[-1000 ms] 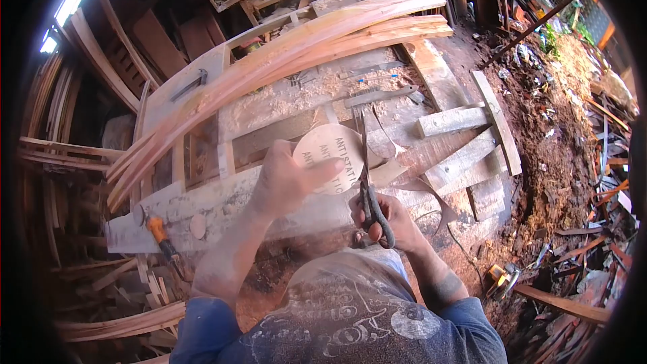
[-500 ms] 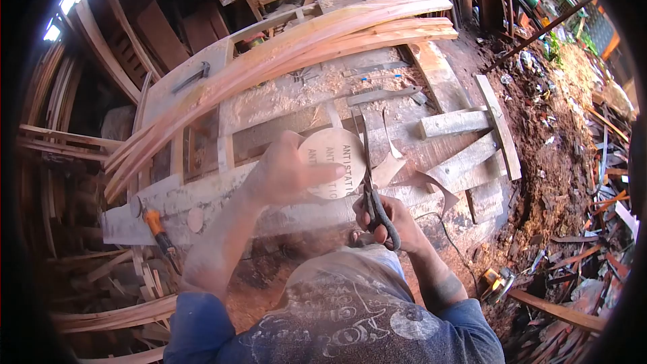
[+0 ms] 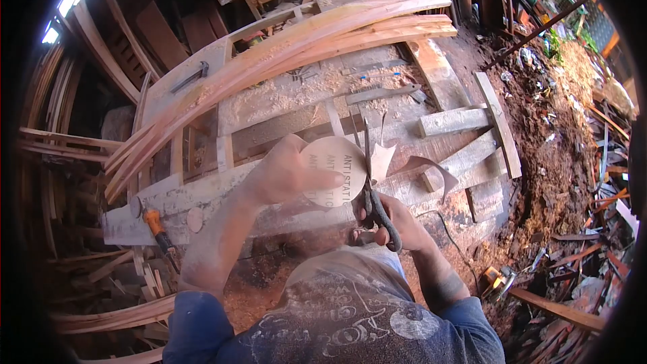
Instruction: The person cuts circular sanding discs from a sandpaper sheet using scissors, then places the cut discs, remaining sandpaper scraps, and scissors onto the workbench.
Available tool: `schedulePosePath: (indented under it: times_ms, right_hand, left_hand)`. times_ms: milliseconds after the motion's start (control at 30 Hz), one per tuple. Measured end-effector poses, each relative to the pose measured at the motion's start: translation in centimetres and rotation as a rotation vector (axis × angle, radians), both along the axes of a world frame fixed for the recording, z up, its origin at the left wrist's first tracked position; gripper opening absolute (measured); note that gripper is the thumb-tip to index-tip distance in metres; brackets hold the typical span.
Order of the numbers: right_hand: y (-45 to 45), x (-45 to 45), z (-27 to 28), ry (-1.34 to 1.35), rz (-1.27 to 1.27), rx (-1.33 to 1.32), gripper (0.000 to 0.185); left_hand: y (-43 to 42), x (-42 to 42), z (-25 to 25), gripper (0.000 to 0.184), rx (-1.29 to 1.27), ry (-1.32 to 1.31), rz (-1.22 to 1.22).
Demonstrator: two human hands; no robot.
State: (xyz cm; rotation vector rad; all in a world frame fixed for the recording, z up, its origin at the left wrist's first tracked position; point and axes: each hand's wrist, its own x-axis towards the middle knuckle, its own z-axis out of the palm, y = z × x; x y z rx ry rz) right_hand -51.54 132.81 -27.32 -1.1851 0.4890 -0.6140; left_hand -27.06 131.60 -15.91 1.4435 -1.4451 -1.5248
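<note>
My left hand (image 3: pixel 280 172) pinches a round sheet of sanding paper (image 3: pixel 333 155), its pale back printed "ANTISTATIC". Black-handled scissors (image 3: pixel 377 212) are in my right hand (image 3: pixel 401 222), fingers through the loops. Their blades point away from me at the right edge of the round sheet, with the tips slightly apart. Just right of the blades is a ragged paper offcut (image 3: pixel 381 160); whether it is still joined to the sheet I cannot tell. A curled brown strip (image 3: pixel 438 167) is beside it, over the bench boards.
Long planks (image 3: pixel 296 40) lie across the dusty workbench (image 3: pixel 253 98). A handsaw (image 3: pixel 384 93) and a hammer (image 3: pixel 192 77) rest on it. An orange-handled tool (image 3: pixel 156 224) is at the near left edge. A yellow power tool (image 3: pixel 497 281) sits on the debris-strewn ground at right.
The round sheet has turned slightly and sits a little lower. The scissor blades have parted at the tips. The offcut has shifted left and up, and the curled strip now spreads wider.
</note>
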Motion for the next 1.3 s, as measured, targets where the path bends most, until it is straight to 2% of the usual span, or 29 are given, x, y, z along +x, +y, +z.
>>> schedulePosePath:
  times_ms: [133, 433, 500, 533, 733, 833, 867, 933, 1033, 1133, 1200, 1300]
  right_hand:
    - [-0.2, 0.2, 0.5, -0.002, -0.007, -0.031, 0.085]
    - [0.0, -0.4, 0.8, 0.055, 0.034, 0.122, 0.082]
    - [0.0, -0.5, -0.3, -0.020, 0.026, 0.078, 0.040]
    - [0.0, -0.5, -0.9, -0.057, 0.022, 0.056, 0.031]
    - [-0.2, -0.7, -2.2, 0.025, 0.071, 0.078, 0.033]
    - [-0.4, 0.0, -2.5, 0.076, 0.024, 0.112, 0.028]
    - [-0.4, 0.2, -2.3, 0.094, 0.028, 0.121, 0.040]
    - [-0.6, 1.1, -1.7, 0.129, 0.052, 0.138, 0.077]
    - [-0.7, 1.5, -2.0, 0.081, 0.116, 0.038, 0.081]
    - [-1.6, 1.7, -2.9, 0.049, 0.138, -0.074, 0.084]
    - [-2.5, 1.1, -3.7, 0.144, 0.181, -0.108, 0.091]
    - [-2.4, 2.0, -6.1, -0.026, 0.066, -0.048, 0.094]
  left_hand:
    - [-0.3, 0.0, 0.0, 0.035, 0.054, 0.004, 0.000]
    - [-0.3, 0.3, 0.1, 0.035, 0.073, 0.070, -0.036]
    - [-0.5, 0.5, 0.0, 0.036, 0.074, 0.062, -0.059]
    - [-0.5, 0.6, -0.1, 0.036, 0.074, 0.058, -0.070]
    - [-0.5, 0.8, -0.9, 0.044, 0.083, 0.162, -0.040]
    - [-0.4, 1.8, -2.7, 0.045, 0.085, 0.167, -0.015]
    - [-0.1, 2.2, -3.9, 0.044, 0.092, 0.195, 0.018]
    - [1.0, 3.1, -6.2, 0.043, 0.103, 0.250, 0.102]
    - [3.1, 3.4, -6.1, 0.043, 0.078, 0.382, 0.149]
    - [4.7, 4.2, -6.0, 0.042, 0.077, 0.397, 0.189]
    - [5.5, 5.2, -7.6, 0.040, 0.041, 0.330, 0.268]
    - [7.8, 8.2, -9.3, 0.037, -0.009, 0.152, 0.480]
